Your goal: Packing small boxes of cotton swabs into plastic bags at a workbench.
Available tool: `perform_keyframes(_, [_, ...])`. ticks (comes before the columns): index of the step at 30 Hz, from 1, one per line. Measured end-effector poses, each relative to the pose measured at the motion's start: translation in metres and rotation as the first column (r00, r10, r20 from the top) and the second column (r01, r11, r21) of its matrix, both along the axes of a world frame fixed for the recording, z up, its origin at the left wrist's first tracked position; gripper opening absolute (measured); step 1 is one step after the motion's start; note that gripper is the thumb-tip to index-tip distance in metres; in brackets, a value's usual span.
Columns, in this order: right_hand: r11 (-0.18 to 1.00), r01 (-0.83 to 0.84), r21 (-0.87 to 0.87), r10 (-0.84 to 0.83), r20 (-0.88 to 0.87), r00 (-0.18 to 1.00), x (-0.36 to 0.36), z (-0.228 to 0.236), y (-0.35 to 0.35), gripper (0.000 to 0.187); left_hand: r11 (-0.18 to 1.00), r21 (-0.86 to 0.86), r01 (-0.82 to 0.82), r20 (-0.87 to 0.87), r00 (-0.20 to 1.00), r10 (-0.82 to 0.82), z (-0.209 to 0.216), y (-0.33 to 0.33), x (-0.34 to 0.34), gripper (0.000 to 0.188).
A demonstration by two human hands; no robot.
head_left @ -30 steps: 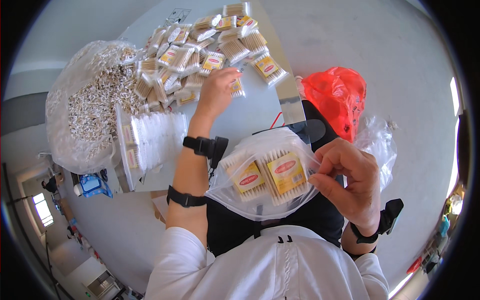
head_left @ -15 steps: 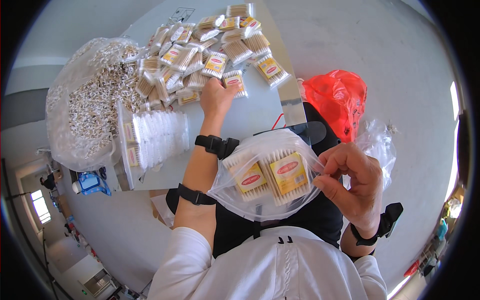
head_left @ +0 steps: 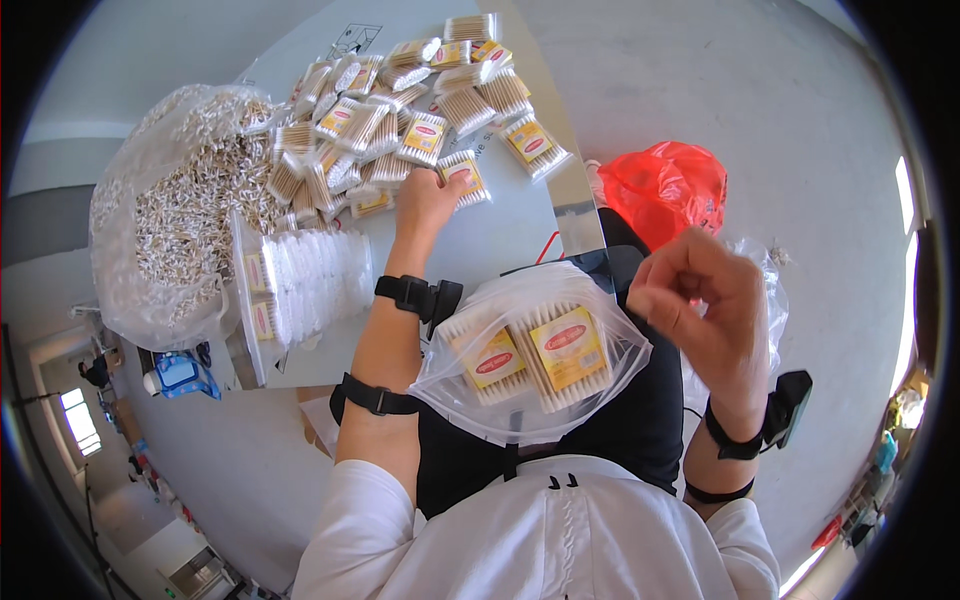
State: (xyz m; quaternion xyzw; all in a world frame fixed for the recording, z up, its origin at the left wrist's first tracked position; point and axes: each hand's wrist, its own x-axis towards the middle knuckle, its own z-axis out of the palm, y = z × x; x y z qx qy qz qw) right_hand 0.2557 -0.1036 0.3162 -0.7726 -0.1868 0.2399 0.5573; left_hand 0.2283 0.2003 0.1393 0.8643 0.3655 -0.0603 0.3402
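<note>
a clear bag [head_left: 480, 418] rests over the lap, two labelled swab packs [head_left: 567, 350] showing through it. just to its right, the right hand [head_left: 705, 300] hovers, fingers curled toward the thumb; whether the tips meet cannot be told. farther out, the left hand [head_left: 428, 205] touches a swab packet [head_left: 474, 188] on the worktop [head_left: 500, 232]; whether its fingers pinch it is hidden. beyond lies a packet heap [head_left: 362, 128].

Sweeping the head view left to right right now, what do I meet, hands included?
Bulging clear bag of loose cotton swabs → plastic-wrapped stack with yellow labels → left hand → clear bag holding cotton-swab packs → right hand.
</note>
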Motion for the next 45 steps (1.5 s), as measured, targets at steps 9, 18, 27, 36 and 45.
perform_keyframes(9, [0.995, 0.012, 0.101, -0.014, 0.022, 1.000, 0.017, -0.011, 0.016, 0.020, 0.901, -0.413, -0.132, 0.154, 0.965, 0.212, -0.014, 0.014, -0.009, 0.028])
perform_keyframes(18, [0.944, 0.108, -0.312, 0.005, 0.340, 0.940, 0.093, -0.147, 0.087, 0.028, 0.893, -0.427, -0.142, 0.130, 0.968, 0.216, -0.014, 0.012, -0.015, 0.026])
perform_keyframes(27, [0.910, 0.031, -0.414, -0.016, 0.040, 0.999, 0.092, -0.186, 0.117, 0.032, 0.984, -0.165, -0.066, 0.140, 0.986, 0.089, -0.012, 0.011, -0.026, 0.027])
perform_keyframes(36, [0.931, 0.288, 0.224, -0.305, 0.046, 0.951, 0.071, -0.121, 0.055, 0.016, 0.918, -0.390, -0.072, 0.480, 0.835, 0.270, 0.074, -0.005, -0.067, 0.015])
perform_keyframes(45, [0.929, 0.110, 0.354, -0.368, 0.847, 0.384, 0.016, -0.019, 0.006, 0.028, 0.989, -0.033, 0.144, 0.773, 0.631, -0.066, 0.184, -0.068, -0.109, 0.010])
